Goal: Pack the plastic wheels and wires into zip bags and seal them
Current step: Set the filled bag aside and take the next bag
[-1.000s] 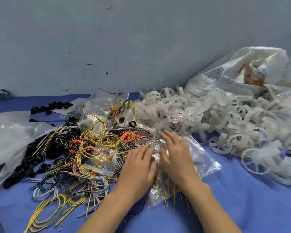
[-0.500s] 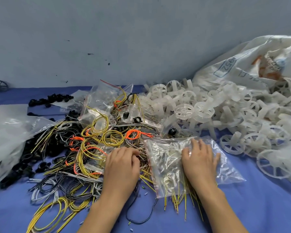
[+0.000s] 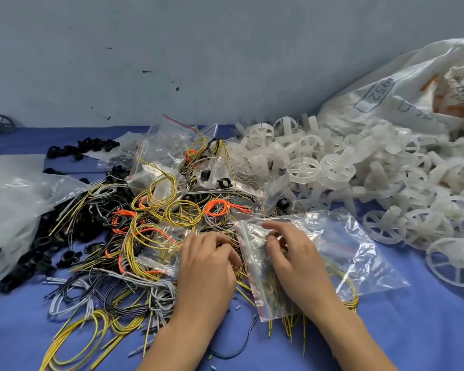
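A clear zip bag (image 3: 340,253) with a red seal strip lies on the blue cloth, yellow wires under it and poking out at its near edge. My right hand (image 3: 292,255) rests on the bag's left part, fingers curled and pinching the plastic near the seal. My left hand (image 3: 206,266) lies just left of the bag on the tangled wire pile (image 3: 150,231) of yellow, orange, grey and black wires, fingers bent down into the wires. What it grips is hidden. White plastic wheels (image 3: 359,180) are heaped at the right.
More clear zip bags (image 3: 172,145) lie at the back of the wire pile. Small black plastic parts (image 3: 91,145) sit at the back left, beside a large clear plastic bag (image 3: 8,204). A big white sack (image 3: 413,87) leans on the grey wall at the right.
My right hand slid left across the zip bag toward its seal edge and curled its fingers. My left hand moved right, close to the bag. The camera view shifted slightly.
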`<action>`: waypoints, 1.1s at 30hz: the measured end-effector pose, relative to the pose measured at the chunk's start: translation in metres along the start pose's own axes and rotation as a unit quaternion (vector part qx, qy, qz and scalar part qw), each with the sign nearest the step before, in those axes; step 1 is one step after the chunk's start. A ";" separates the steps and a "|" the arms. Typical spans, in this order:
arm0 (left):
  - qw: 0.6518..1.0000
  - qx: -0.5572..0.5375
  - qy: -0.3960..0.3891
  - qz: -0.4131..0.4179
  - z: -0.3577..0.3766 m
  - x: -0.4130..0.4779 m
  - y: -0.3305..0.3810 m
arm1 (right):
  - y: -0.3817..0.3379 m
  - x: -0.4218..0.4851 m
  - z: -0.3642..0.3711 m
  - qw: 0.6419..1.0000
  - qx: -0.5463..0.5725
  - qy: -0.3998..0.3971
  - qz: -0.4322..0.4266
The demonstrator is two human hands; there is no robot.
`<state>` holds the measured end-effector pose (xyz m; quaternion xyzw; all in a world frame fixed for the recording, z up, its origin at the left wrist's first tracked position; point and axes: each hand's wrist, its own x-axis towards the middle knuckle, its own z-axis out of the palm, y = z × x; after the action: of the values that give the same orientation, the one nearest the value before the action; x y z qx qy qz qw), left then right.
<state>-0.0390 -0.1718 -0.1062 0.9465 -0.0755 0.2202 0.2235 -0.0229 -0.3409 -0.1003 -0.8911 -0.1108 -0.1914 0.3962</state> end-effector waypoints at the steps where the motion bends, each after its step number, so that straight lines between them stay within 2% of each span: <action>1: 1.000 0.000 -0.001 0.004 0.000 0.000 0.000 | 0.001 0.000 0.000 1.000 0.008 0.002 0.007; 5: 0.999 -0.041 0.006 0.033 0.001 -0.001 0.006 | 0.004 0.000 0.000 0.999 0.037 0.005 0.032; 9: 0.996 -0.082 0.022 0.010 -0.003 -0.002 0.010 | 0.004 -0.001 -0.001 0.998 0.056 -0.004 0.039; 17: 0.993 -0.098 -0.042 0.044 -0.001 -0.005 0.014 | 0.000 -0.004 -0.003 0.996 0.074 -0.023 0.047; 24: 0.987 -0.128 -0.067 0.068 -0.003 -0.005 0.017 | 0.000 -0.005 -0.005 0.995 0.085 -0.041 0.044; 28: 0.987 -0.128 -0.053 0.078 -0.001 -0.006 0.018 | 0.000 -0.005 -0.006 0.993 0.092 -0.051 0.048; 33: 0.977 -0.205 -0.054 0.015 0.004 -0.006 0.017 | -0.003 -0.007 -0.008 0.989 0.122 -0.060 0.056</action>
<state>-0.0473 -0.1886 -0.1056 0.8897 -0.1454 0.1518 0.4053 -0.0316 -0.3451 -0.0968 -0.8510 -0.1067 -0.0998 0.5044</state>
